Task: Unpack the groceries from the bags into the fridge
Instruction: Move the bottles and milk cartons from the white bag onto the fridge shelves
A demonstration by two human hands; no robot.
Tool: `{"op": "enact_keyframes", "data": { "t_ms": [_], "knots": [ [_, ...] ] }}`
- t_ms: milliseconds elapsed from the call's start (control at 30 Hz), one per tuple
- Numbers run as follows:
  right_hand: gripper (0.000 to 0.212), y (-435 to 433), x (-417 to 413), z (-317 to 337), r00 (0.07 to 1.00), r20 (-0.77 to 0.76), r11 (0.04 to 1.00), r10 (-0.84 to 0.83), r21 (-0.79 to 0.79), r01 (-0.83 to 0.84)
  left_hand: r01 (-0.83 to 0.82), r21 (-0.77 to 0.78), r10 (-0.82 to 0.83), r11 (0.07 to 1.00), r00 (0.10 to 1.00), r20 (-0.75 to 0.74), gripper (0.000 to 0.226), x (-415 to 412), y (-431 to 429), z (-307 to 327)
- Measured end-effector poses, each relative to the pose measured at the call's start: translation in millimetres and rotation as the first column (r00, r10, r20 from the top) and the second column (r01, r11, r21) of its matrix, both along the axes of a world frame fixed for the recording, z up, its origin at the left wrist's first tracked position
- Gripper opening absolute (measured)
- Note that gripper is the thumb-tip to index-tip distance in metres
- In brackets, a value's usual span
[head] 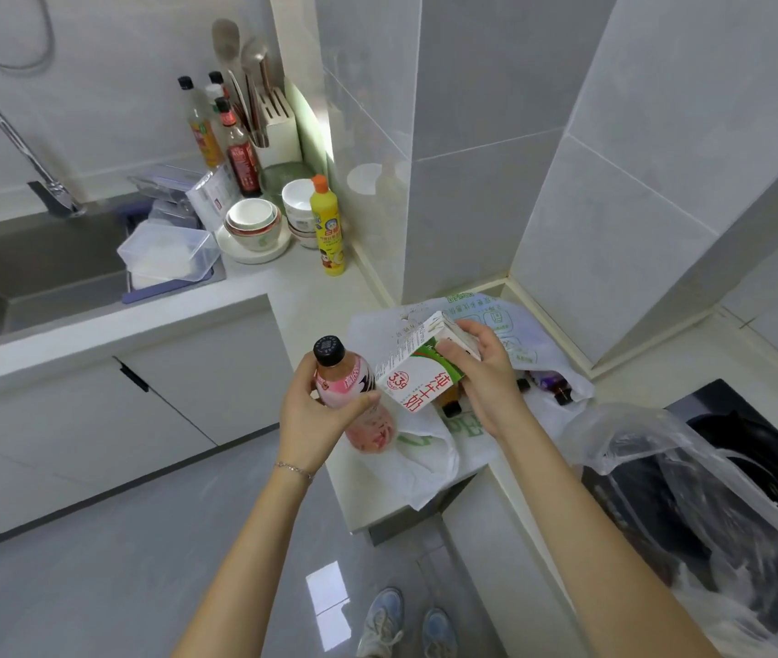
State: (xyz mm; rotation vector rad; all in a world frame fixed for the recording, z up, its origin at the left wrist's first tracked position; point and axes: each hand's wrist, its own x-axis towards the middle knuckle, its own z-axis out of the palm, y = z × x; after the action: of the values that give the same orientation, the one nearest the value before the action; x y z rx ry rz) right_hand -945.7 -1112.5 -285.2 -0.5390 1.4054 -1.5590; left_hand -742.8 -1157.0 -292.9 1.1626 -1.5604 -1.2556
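Pink drink bottle point(346, 379), black cap, gripped round its middle by left hand point(313, 413). Tilted white-and-green milk carton point(413, 372) just right of it, right hand point(486, 372) grasping its top end. Both held above white shopping bag point(425, 451) on pale table point(311, 301). Clear bag point(662, 467) near right; sink point(21, 268) far left. Grey tiled walls.

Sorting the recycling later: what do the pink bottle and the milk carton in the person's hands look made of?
The pink bottle looks like glossy plastic: its lower body is shiny and see-through, and a printed pink label wraps it. It could be glass. The milk carton looks like coated paperboard, with flat printed faces, crisp folded edges and a soft satin sheen.
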Motion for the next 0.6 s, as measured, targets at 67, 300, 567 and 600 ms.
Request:
{"op": "enact_keyframes", "data": {
  "t_ms": [67, 300, 567, 600],
  "knots": [
    [0.022, -8.8, 11.1, 4.1, 0.999, 0.047, 1.000, 0.010, -0.023, -0.009, -0.034, 0.000, 0.034, 0.999, 0.999, -0.016, 0.059, 9.9, 0.0, 5.9],
    [0.032, -11.6, 49.6, 22.7, 0.976, 0.156, 0.984, 0.153, -0.120, -0.135, -0.077, -0.092, 0.085, 0.993, 0.992, 0.088, 0.056, 40.9, 21.3, 24.4],
    [0.025, 32.2, 91.5, 29.8, 0.870, -0.148, 0.881, 0.470, 0.026, -0.472, -0.321, -0.117, 0.332, 0.940, 0.939, 0.089, 0.051, 58.6, 106.5, 34.9],
    [0.026, 38.5, 95.9, 30.1, 0.846, -0.148, 0.858, 0.512, 0.041, -0.512, -0.368, -0.112, 0.377, 0.923, 0.923, 0.073, 0.051, 62.2, 121.5, 36.0]
  ]
}}
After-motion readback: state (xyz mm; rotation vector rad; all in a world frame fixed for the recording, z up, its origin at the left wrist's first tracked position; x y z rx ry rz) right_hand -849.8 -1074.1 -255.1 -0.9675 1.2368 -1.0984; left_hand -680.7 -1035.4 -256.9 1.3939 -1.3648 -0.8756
